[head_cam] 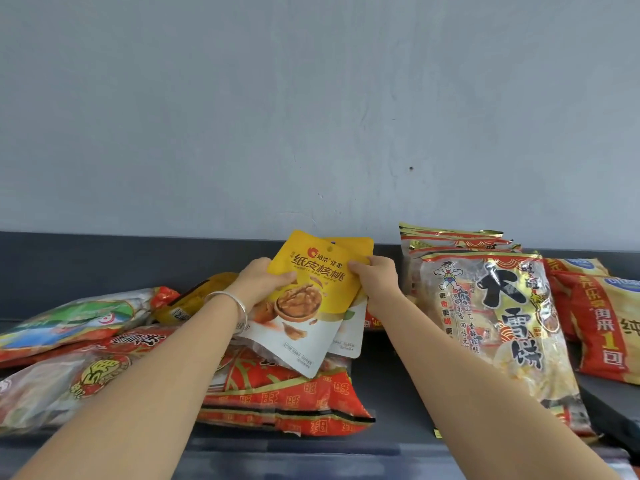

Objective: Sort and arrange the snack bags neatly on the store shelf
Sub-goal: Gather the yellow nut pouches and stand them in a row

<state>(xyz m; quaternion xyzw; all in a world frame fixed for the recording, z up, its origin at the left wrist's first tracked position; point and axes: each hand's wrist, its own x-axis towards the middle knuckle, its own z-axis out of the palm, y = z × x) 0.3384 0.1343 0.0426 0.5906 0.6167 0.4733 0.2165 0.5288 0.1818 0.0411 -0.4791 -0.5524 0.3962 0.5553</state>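
Observation:
Two yellow-and-white walnut bags (311,299) are held upright above the middle of the shelf, one behind the other. My left hand (259,284) grips their left edge, thumb on the front. My right hand (375,277) pinches the right edge near the top. Beneath them lies a red snack bag with gold characters (287,396). A row of gold-and-red rice cracker bags (498,327) leans upright at the right.
A loose pile at the left holds a green-and-red bag (69,323), a clear bag with a red seal (62,386) and a yellow bag (197,299). Orange-red bags (602,323) lie at the far right. The dark shelf (388,386) meets a grey wall behind.

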